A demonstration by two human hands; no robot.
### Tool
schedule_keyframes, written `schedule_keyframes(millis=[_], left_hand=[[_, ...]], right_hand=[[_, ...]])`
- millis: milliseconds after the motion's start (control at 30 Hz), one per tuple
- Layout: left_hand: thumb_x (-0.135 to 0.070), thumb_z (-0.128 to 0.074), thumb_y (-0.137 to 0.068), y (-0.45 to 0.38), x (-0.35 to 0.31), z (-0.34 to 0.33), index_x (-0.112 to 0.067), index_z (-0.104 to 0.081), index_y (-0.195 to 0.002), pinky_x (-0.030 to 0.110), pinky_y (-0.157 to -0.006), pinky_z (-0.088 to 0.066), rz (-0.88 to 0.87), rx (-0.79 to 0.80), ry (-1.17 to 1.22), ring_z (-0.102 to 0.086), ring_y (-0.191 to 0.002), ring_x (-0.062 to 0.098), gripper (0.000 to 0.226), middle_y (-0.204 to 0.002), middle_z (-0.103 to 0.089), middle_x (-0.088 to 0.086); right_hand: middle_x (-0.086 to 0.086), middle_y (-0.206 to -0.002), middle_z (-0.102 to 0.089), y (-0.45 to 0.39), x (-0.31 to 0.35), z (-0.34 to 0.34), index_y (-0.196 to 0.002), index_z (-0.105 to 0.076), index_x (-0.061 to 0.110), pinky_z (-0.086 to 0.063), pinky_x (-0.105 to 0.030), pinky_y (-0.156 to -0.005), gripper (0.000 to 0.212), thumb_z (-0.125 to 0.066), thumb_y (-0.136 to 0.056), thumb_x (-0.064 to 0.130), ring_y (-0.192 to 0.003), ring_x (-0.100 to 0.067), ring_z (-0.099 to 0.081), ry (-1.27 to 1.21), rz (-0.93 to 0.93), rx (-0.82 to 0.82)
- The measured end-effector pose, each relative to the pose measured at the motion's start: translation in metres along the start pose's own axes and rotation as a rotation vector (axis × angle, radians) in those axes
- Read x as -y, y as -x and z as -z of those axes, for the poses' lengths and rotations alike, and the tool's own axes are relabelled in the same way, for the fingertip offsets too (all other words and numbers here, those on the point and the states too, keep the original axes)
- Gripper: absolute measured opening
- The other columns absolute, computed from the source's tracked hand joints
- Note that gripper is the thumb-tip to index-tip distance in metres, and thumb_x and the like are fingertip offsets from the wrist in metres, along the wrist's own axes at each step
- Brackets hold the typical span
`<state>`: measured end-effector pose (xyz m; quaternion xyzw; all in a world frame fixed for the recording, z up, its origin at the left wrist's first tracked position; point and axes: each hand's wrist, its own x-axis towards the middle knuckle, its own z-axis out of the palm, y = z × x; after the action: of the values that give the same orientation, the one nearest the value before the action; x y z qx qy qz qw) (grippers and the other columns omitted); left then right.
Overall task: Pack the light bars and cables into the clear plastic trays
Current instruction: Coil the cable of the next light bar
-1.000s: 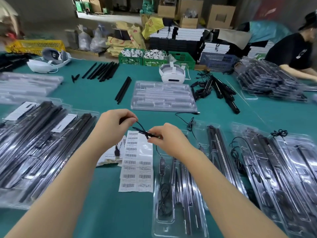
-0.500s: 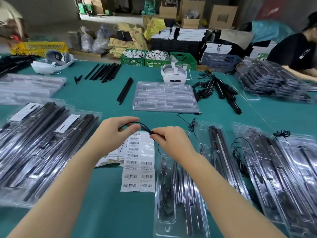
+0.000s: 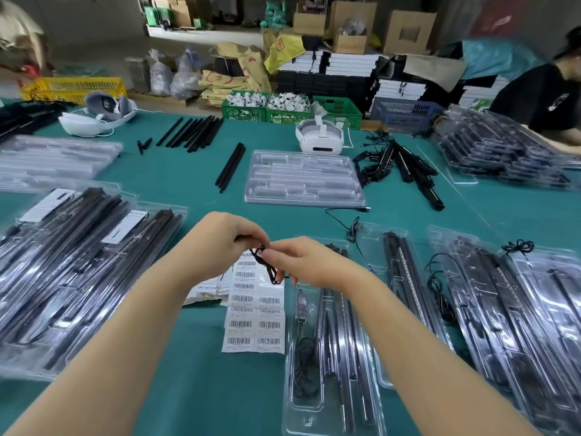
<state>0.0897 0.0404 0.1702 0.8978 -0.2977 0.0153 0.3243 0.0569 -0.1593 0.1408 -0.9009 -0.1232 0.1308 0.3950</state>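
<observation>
Green desk [image 3: 188, 388] fills view; room behind crowded with cardboard boxes, crates, sacks. Two white headsets on far desk. One empty clear tray [image 3: 303, 179] mid-desk; part-filled tray [image 3: 330, 357] under right forearm. One barcode sheet [image 3: 254, 319]. Left hand [image 3: 220, 243] and right hand [image 3: 301, 262] both pinch black cable [image 3: 267, 265], now bunched into loops above sheet; half second ago stretched straighter.

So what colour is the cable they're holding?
Black. The cable, pinched between the left hand and right hand, shows in the head view.
</observation>
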Motion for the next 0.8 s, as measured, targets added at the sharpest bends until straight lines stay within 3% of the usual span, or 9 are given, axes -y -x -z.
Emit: schedule_keyframes(millis=[67,133,200,300,367,500,567,667,800], left_hand=[[-0.008,-0.068,-0.092,-0.003,-0.005,0.002,-0.030,-0.080,-0.092,0.017,-0.072,-0.049,-0.038,0.016,-0.051,-0.065,-0.080,-0.003,0.025,-0.080,-0.074,-0.021],[-0.006,-0.068,-0.091,-0.006,-0.010,0.001,-0.024,-0.080,-0.094,0.011,-0.064,-0.045,-0.075,-0.023,-0.051,-0.062,-0.074,-0.007,0.021,-0.077,-0.072,-0.017],[-0.012,-0.072,-0.090,-0.008,-0.011,0.000,-0.019,-0.078,-0.097,0.008,-0.060,-0.043,-0.063,-0.159,-0.029,-0.059,-0.064,-0.006,0.012,-0.075,-0.066,-0.018],[-0.022,-0.075,-0.089,-0.008,-0.005,-0.002,-0.020,-0.072,-0.094,0.023,-0.065,-0.044,-0.021,-0.393,-0.075,-0.056,-0.064,0.004,0.007,-0.075,-0.063,-0.013],[-0.017,-0.072,-0.091,-0.006,-0.002,-0.006,-0.019,-0.073,-0.094,0.028,-0.068,-0.047,-0.027,-0.439,-0.075,-0.057,-0.065,0.006,0.004,-0.080,-0.067,-0.011],[-0.005,-0.066,-0.093,0.004,-0.005,-0.032,-0.011,-0.076,-0.110,0.033,-0.078,-0.052,-0.073,-0.384,-0.040,-0.064,-0.080,0.018,0.021,-0.093,-0.071,0.000],[-0.003,-0.065,-0.093,0.008,-0.008,-0.047,-0.013,-0.076,-0.115,0.029,-0.076,-0.050,-0.048,-0.348,0.020,-0.061,-0.075,0.017,0.026,-0.091,-0.069,0.001],[-0.009,-0.060,-0.098,0.009,-0.009,-0.062,-0.025,-0.072,-0.123,0.016,-0.066,-0.044,0.094,-0.279,0.230,-0.053,-0.067,0.010,0.032,-0.085,-0.062,0.000],[-0.016,-0.050,-0.103,0.010,-0.005,-0.066,-0.052,-0.068,-0.118,0.018,-0.042,-0.039,0.250,-0.147,0.575,-0.049,-0.048,0.006,0.043,-0.078,-0.057,0.000]], right_hand=[[0.016,-0.087,-0.074,-0.005,0.004,0.002,-0.110,-0.073,0.027,-0.050,-0.027,-0.071,0.024,-0.055,-0.101,0.039,-0.065,0.001,-0.056,-0.059,0.050,-0.037],[0.005,-0.093,-0.077,-0.009,0.005,0.002,-0.104,-0.076,0.018,-0.049,-0.027,-0.068,0.019,-0.060,-0.099,0.027,-0.066,-0.008,-0.055,-0.152,0.074,-0.099],[-0.003,-0.089,-0.077,-0.011,0.003,0.002,-0.095,-0.077,0.011,-0.050,-0.024,-0.064,0.018,-0.062,-0.098,0.019,-0.061,-0.011,-0.055,-0.316,0.068,-0.157],[-0.006,-0.087,-0.078,-0.014,-0.001,0.003,-0.089,-0.077,0.012,-0.053,-0.024,-0.063,0.018,-0.063,-0.098,0.018,-0.058,-0.011,-0.058,-0.474,0.033,-0.251],[-0.003,-0.086,-0.078,-0.015,-0.004,0.002,-0.088,-0.076,0.013,-0.051,-0.024,-0.059,0.018,-0.062,-0.098,0.019,-0.057,-0.010,-0.058,-0.577,0.008,-0.337],[0.000,-0.082,-0.078,-0.017,-0.005,-0.002,-0.087,-0.074,0.016,-0.041,-0.017,-0.048,0.019,-0.061,-0.099,0.022,-0.052,-0.006,-0.057,-0.768,-0.065,-0.454],[0.004,-0.081,-0.077,-0.018,-0.006,-0.004,-0.085,-0.076,0.021,-0.038,-0.012,-0.049,0.020,-0.063,-0.098,0.028,-0.053,-0.006,-0.056,-0.774,-0.103,-0.501],[0.008,-0.078,-0.074,-0.019,-0.006,-0.005,-0.085,-0.078,0.024,-0.041,-0.009,-0.054,0.017,-0.067,-0.095,0.034,-0.059,-0.003,-0.060,-0.739,-0.136,-0.563],[0.005,-0.092,-0.078,-0.017,-0.009,-0.001,-0.101,-0.078,0.019,-0.048,-0.017,-0.063,0.017,-0.070,-0.093,0.032,-0.074,0.001,-0.069,-0.737,-0.152,-0.532]])
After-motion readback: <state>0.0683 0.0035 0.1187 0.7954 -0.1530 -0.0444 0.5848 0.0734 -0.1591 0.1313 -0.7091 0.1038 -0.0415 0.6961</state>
